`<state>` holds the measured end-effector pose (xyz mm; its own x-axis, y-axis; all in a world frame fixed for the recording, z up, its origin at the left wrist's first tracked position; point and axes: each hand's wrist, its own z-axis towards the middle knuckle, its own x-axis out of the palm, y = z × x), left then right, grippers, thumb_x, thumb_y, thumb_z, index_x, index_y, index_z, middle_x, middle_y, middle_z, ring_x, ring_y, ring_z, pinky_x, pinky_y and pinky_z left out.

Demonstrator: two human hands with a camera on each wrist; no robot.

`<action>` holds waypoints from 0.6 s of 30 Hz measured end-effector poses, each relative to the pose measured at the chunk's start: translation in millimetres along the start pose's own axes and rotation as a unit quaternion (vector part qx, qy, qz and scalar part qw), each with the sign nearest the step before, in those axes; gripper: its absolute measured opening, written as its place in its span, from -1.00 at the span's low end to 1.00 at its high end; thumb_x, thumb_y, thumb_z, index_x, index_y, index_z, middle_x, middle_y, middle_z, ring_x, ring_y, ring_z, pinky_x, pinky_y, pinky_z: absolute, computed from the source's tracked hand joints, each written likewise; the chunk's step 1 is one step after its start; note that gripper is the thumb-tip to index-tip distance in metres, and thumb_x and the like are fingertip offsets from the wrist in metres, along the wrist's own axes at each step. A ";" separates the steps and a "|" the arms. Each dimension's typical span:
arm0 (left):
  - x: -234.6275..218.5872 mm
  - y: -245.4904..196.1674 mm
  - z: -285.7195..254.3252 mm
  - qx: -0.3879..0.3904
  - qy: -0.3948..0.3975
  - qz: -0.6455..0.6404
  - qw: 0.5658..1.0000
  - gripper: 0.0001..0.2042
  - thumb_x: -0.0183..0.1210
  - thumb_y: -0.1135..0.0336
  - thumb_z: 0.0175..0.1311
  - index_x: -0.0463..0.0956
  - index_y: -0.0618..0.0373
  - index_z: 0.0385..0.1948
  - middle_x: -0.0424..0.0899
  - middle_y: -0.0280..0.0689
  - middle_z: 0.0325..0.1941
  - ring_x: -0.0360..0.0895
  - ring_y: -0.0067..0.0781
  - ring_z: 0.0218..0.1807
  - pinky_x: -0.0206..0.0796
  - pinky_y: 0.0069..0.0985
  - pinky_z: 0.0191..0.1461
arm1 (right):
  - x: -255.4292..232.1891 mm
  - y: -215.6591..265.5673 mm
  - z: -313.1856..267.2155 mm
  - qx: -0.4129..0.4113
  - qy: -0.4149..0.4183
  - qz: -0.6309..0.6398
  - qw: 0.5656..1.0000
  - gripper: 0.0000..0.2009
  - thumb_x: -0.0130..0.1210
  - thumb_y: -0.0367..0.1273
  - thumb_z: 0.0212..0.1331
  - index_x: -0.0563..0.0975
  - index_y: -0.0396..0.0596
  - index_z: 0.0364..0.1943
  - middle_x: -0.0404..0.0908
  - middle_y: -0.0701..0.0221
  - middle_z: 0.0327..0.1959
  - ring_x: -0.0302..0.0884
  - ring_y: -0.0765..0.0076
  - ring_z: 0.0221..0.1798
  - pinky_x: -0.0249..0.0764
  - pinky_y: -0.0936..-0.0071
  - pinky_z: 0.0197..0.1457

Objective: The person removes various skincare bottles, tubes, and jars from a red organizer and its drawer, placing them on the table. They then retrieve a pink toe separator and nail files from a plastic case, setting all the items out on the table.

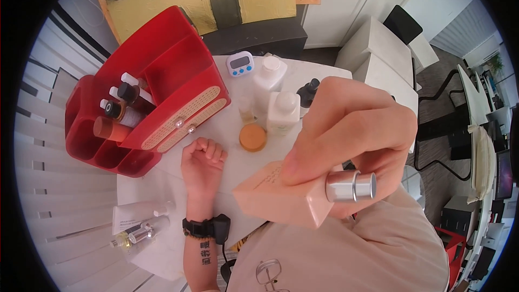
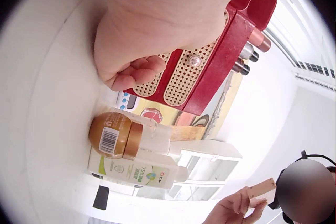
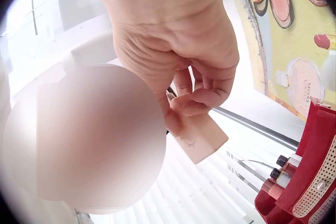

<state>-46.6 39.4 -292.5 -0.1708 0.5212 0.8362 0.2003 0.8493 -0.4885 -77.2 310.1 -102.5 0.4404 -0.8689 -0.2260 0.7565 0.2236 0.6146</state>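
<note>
Raised close before the head camera, my right hand (image 1: 357, 130) grips a peach-coloured, square-sided bottle (image 1: 281, 194) with a silver top. The bottle is tilted, its silver end pointing right; small print shows on one face. In the right wrist view, thumb and fingers pinch the same bottle (image 3: 202, 140) near one end, hiding its top. My left hand (image 1: 203, 165) rests on the white table, fingers loosely curled and holding nothing. Beside it stands a red organizer (image 1: 162, 38) with two woven drawer fronts. An amber jar (image 1: 253, 138) sits to the right of that hand.
White bottles (image 1: 283, 113), a dark bottle (image 1: 308, 93) and a blue-white timer (image 1: 240, 64) stand at the table's far side. Several small bottles (image 1: 111, 128) fill the organizer's compartments. A white tube (image 1: 130, 216) lies at the left edge near a clear bottle (image 1: 124, 238).
</note>
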 end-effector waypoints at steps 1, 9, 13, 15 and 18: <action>0.8 0.4 -0.2 0.000 -0.001 0.000 1.000 -0.78 -0.01 0.23 0.43 0.38 0.09 -0.44 0.28 -0.38 -0.52 0.19 -0.48 -0.42 0.12 -0.48 -0.21 | 0.2 -0.3 1.1 -0.006 0.004 -0.003 1.000 -0.78 0.45 -0.50 -0.16 0.77 -0.19 -0.32 0.68 0.35 -0.39 0.49 0.54 -0.46 0.28 0.64 -0.46; 4.9 0.6 -0.7 0.014 -0.022 0.019 0.999 -0.79 -0.01 0.23 0.43 0.38 0.09 -0.43 0.27 -0.39 -0.52 0.20 -0.48 -0.42 0.12 -0.48 -0.21 | 5.1 1.2 3.5 0.000 0.000 0.006 1.000 -0.75 0.46 -0.50 -0.19 0.78 -0.19 -0.30 0.65 0.38 -0.41 0.48 0.55 -0.47 0.27 0.63 -0.46; 4.4 0.5 -1.2 0.007 -0.019 0.009 1.000 -0.79 -0.01 0.23 0.43 0.38 0.09 -0.43 0.27 -0.39 -0.52 0.20 -0.47 -0.41 0.13 -0.47 -0.20 | 5.5 1.8 3.7 0.015 0.002 0.009 1.000 -0.71 0.48 -0.48 -0.23 0.78 -0.20 -0.29 0.64 0.37 -0.40 0.47 0.53 -0.46 0.23 0.63 -0.46; 9.5 0.9 -2.8 0.006 -0.045 -0.005 0.999 -0.79 0.00 0.23 0.43 0.39 0.09 -0.43 0.28 -0.38 -0.51 0.21 -0.47 -0.41 0.13 -0.47 -0.20 | 5.2 1.8 3.7 0.023 0.006 0.011 1.000 -0.70 0.48 -0.47 -0.24 0.78 -0.21 -0.29 0.64 0.37 -0.40 0.47 0.53 -0.46 0.22 0.62 -0.46; 14.0 0.4 -4.2 0.014 -0.062 0.011 0.998 -0.79 0.01 0.23 0.43 0.38 0.09 -0.43 0.28 -0.38 -0.51 0.21 -0.47 -0.40 0.13 -0.47 -0.20 | 3.8 0.1 4.6 0.020 0.012 0.016 1.000 -0.67 0.49 -0.46 -0.28 0.78 -0.22 -0.28 0.63 0.36 -0.40 0.47 0.53 -0.47 0.19 0.64 -0.47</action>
<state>-44.9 46.6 -279.9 -0.2855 0.5451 0.7883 0.1778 0.8384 -0.5153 -77.6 304.8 -99.8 0.4763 -0.8504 -0.2235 0.7217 0.2328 0.6519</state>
